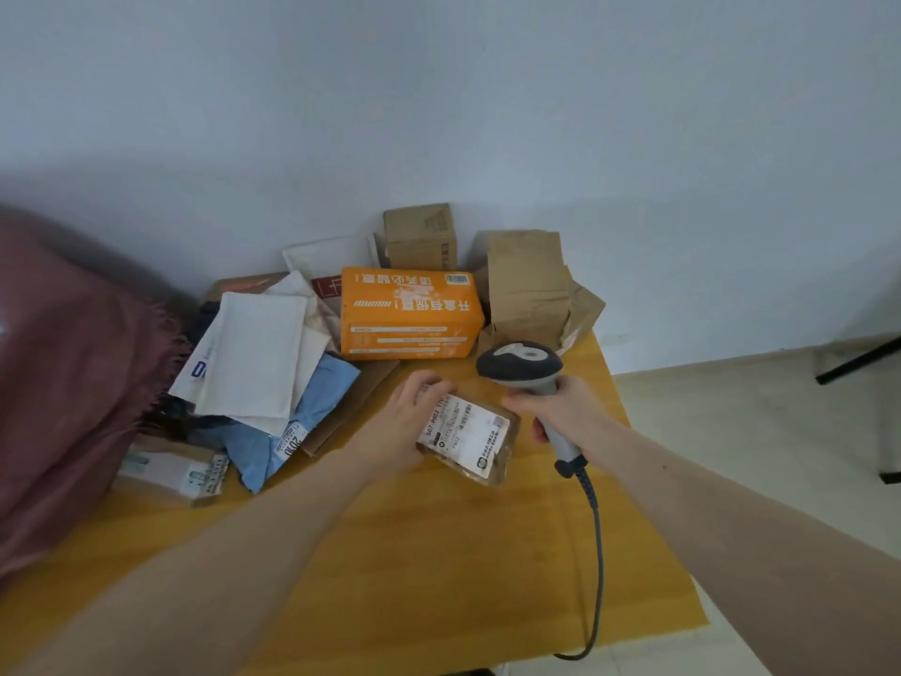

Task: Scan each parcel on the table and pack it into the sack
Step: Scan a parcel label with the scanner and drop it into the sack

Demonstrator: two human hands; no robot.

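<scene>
My left hand grips a small brown parcel with a white shipping label facing up, just above the yellow wooden table. My right hand holds a grey barcode scanner by its handle, its head just beyond the parcel; its coiled cable hangs off the table's front right. More parcels lie behind: an orange box, white padded mailers, a blue bag, brown cartons and a brown paper parcel. A dark red sack fills the left edge.
A labelled cardboard box lies at the table's left next to the sack. The white wall stands right behind the pile. Tiled floor lies to the right, with dark furniture legs at the far right.
</scene>
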